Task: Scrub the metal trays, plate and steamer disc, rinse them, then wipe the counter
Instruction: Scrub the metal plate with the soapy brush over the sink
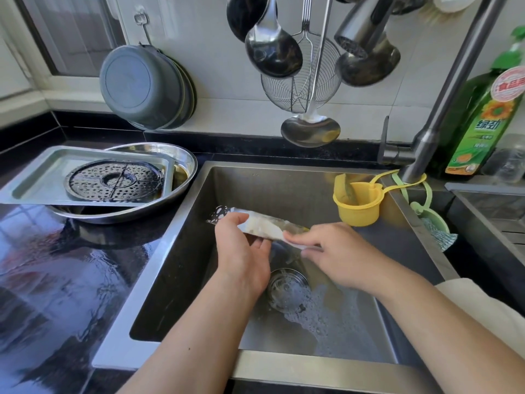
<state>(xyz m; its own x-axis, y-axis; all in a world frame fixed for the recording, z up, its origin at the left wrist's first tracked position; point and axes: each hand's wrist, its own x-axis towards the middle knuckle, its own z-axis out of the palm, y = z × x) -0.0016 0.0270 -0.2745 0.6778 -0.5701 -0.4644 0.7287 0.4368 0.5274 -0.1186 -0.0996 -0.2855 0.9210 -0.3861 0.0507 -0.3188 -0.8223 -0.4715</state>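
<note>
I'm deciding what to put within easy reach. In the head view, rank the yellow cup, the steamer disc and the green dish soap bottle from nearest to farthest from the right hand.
From the right hand:
1. Yellow cup: hangs on the sink's right wall, just above the hand.
2. Green dish soap bottle: back right, behind the faucet.
3. Steamer disc: far left, on the counter, in the rectangular tray.

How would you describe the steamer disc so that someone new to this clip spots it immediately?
Start at the sink and look left to the black counter, where a rectangular tray lies across a round metal plate. The steamer disc lies in that tray: round, dark, the only perforated piece in the stack.
</note>
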